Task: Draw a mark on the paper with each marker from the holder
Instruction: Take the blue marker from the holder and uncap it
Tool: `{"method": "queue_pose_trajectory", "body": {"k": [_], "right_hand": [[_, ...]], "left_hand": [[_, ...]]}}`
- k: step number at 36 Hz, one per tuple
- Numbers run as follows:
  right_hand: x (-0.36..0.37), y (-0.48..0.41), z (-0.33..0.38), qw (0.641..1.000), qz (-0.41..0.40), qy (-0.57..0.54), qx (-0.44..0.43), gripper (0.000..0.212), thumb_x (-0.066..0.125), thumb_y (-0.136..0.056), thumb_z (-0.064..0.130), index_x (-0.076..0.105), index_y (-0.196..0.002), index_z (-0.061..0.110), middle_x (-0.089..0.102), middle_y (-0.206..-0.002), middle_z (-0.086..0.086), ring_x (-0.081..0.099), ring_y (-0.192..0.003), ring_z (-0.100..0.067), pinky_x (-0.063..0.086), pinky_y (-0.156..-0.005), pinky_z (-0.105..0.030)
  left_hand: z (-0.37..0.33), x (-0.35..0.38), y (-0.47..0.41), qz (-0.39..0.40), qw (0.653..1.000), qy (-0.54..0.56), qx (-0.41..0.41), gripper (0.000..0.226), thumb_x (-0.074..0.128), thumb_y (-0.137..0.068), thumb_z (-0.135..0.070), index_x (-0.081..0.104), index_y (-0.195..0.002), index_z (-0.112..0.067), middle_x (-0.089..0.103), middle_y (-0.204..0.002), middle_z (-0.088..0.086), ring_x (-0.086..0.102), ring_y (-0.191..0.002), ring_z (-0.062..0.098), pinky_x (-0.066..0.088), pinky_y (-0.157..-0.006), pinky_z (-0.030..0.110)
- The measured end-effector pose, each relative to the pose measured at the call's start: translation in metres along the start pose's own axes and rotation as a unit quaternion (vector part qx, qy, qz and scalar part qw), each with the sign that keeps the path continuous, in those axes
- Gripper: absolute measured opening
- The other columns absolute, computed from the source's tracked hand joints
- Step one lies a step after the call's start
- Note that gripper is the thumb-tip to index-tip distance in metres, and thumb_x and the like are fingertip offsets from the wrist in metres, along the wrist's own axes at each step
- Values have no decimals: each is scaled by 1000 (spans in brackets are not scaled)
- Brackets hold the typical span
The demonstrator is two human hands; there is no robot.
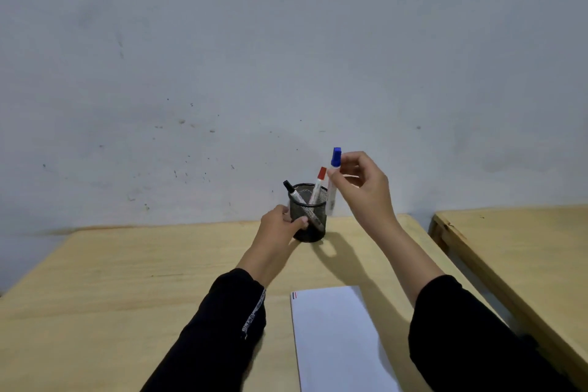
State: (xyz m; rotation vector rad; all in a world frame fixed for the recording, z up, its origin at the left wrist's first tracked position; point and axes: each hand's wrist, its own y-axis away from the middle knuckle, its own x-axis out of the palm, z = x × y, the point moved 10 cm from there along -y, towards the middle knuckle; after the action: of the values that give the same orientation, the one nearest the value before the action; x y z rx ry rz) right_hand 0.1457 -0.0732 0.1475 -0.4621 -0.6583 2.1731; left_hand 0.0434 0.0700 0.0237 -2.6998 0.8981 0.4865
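A pale wooden tabletop (127, 280) runs back to a scuffed grey-white wall (222, 57). The left hand (280, 226) curls around the black mesh holder (308, 216), which keeps a black marker (294, 192) and a red marker (318, 183). Just right, the right hand (362, 188) pinches a blue marker (334, 175) upright above the rim. Nearer than both hands lies white paper (334, 344); a second table (525, 248) stands rightmost.

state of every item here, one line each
blue marker: capped, held upright in the right hand, outside the holder
red marker: capped, leaning in the holder
black marker: capped, leaning in the holder
mesh holder: upright, steadied by the left hand
paper: flat, marks at top-left corner
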Motion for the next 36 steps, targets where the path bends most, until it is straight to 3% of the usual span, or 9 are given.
{"method": "queue_pose_trajectory", "body": {"k": [3,6,12,16,20,24,29,32,36], "right_hand": [[-4,22,7,1000,7,23,-5,8,64,-84,11,60,-89,16,66,-88,8,64,-79,-7,52,-78,-22],[-4,44,11,998,20,52,-8,9,64,-84,11,61,-89,17,66,-89,4,64,-82,-13,52,-79,-24],[-8,112,41,994,43,90,-44,12,66,-82,10,63,-85,21,65,-87,7,62,-82,-7,53,-77,-24],[-6,115,42,988,64,125,-64,5,67,-81,12,66,-85,14,66,-85,1,62,-80,-10,53,-75,-28],[-3,115,42,987,92,129,-39,6,69,-81,18,66,-86,19,66,-87,4,61,-79,-8,49,-71,-22],[-3,118,29,986,144,71,40,8,69,-83,21,65,-88,24,68,-87,-3,62,-69,-12,45,-62,-21],[-21,120,22,988,118,-18,94,9,75,-76,11,71,-85,11,70,-77,0,64,-58,-13,47,-53,-21],[-32,120,19,982,76,-118,123,9,74,-74,3,72,-81,9,69,-67,1,65,-60,-14,50,-57,-19],[-28,128,2,925,-11,-321,202,11,65,-79,-2,66,-82,8,64,-59,5,61,-56,-5,50,-56,-11]], "left_hand": [[-19,-12,16,-14,1000,18,20,27,65,-87,-26,61,-105,-7,61,-83,-3,62,-83,21,46,-65,11],[-53,-22,41,-5,995,67,72,12,64,-84,-33,66,-88,-22,67,-86,2,67,-90,24,52,-86,33],[-105,-27,119,53,982,95,154,10,64,-86,-31,71,-87,-23,71,-84,-3,66,-82,12,53,-85,31],[-112,-27,127,43,982,67,168,6,68,-85,-20,71,-86,-15,67,-73,-7,60,-66,0,46,-68,15],[-111,-33,133,22,980,89,176,9,65,-86,-15,71,-79,-18,69,-75,-1,63,-71,9,49,-73,23],[-99,-47,134,-28,973,171,151,10,65,-87,-13,72,-81,-17,72,-84,7,66,-81,17,53,-85,33],[-77,-58,135,-58,955,269,112,8,63,-88,-8,70,-89,-5,70,-77,3,66,-66,3,54,-72,14],[-66,-51,137,-48,938,334,81,8,63,-87,-6,70,-87,-5,70,-70,-1,65,-64,4,53,-69,12],[-54,-34,140,-21,914,404,39,9,62,-86,-4,71,-86,-7,72,-74,1,68,-67,7,54,-70,12]]}}
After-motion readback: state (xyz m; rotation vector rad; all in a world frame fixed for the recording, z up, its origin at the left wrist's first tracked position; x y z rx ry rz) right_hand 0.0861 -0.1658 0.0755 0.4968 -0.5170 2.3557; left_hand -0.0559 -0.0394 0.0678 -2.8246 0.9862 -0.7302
